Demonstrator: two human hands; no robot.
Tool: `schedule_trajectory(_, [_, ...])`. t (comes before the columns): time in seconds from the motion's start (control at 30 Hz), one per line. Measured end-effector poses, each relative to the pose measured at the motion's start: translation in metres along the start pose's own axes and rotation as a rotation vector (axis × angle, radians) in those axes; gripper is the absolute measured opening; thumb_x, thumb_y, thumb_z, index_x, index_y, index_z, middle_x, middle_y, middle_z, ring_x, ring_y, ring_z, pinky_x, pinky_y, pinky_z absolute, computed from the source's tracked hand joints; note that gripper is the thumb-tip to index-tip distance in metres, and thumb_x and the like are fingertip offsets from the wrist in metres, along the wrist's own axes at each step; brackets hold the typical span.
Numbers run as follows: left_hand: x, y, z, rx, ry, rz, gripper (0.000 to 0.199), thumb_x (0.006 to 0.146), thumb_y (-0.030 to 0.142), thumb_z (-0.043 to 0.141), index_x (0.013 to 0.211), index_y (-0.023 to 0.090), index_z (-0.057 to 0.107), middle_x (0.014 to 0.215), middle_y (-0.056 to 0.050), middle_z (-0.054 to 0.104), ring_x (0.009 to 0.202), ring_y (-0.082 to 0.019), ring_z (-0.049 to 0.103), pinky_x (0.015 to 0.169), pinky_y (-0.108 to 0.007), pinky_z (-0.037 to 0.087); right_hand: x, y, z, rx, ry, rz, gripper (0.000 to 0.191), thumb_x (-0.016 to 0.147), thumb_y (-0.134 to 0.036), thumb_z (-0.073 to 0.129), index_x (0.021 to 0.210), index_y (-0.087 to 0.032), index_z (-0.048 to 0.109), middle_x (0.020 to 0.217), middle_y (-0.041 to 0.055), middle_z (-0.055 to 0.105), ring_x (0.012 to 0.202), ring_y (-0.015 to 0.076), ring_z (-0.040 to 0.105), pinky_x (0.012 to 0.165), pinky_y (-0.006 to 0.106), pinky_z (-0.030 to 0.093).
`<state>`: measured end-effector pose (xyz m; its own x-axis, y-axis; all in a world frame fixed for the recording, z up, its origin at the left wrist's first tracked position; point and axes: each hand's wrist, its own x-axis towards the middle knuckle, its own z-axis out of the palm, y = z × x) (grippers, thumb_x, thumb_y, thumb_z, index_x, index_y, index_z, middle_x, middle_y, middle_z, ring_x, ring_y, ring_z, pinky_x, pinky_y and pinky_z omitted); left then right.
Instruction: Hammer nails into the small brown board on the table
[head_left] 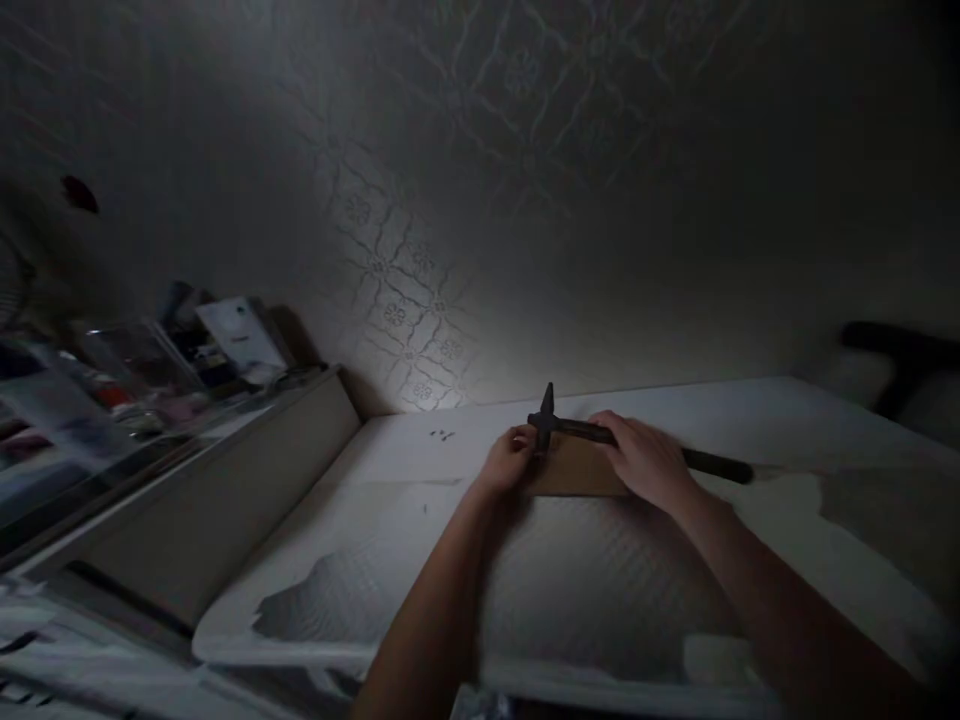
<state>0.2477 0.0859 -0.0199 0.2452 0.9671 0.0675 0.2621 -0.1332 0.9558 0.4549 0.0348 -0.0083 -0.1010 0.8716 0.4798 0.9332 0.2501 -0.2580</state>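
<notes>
A dark hammer [577, 429] is held by its handle in my right hand [646, 460], its head to the left and the handle's end sticking out on the right. Beneath the hammer head lies a flat brown board [577, 472] on the white table. My left hand [511, 458] is at the board's left edge, fingers closed close beside the hammer head; what they pinch, if anything, is too small to make out. Several tiny dark pieces [442, 435] rest on the table left of my left hand.
The white table [405, 455] has a worn grey patch at its front left. Along the left, a raised shelf [300, 400] bears a white box [240, 333] and a clear container [142, 355]. Behind is a patterned wall. A dark armrest-like shape [900, 345] juts in at right.
</notes>
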Motion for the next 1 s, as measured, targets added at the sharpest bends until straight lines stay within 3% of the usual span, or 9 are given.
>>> schedule_trajectory(0.23, [-0.0002,0.0012,-0.0014,0.077,-0.006,0.002,0.029,0.071,0.008,0.057,0.1,0.013,0.055,0.091,-0.007,0.065,0.08,-0.014,0.06,0.072,-0.023,0.047,0.0002,-0.0005,-0.0005,-0.001,-0.017,0.029,0.029,0.082,-0.019,0.05,0.111,-0.026,0.051,0.094,0.0027,0.064,0.086,0.0187,0.059,0.068,0.027,0.037])
schedule_trajectory(1.0, [-0.0012,-0.0013,-0.0037,0.068,-0.019,0.017,0.029,0.073,0.009,0.054,0.101,0.014,0.055,0.088,-0.005,0.066,0.079,-0.014,0.061,0.074,-0.024,0.047,-0.0002,-0.0012,-0.002,0.011,-0.027,0.023,0.029,0.081,-0.018,0.05,0.11,-0.025,0.051,0.096,0.0029,0.065,0.089,0.0193,0.059,0.069,0.027,0.036])
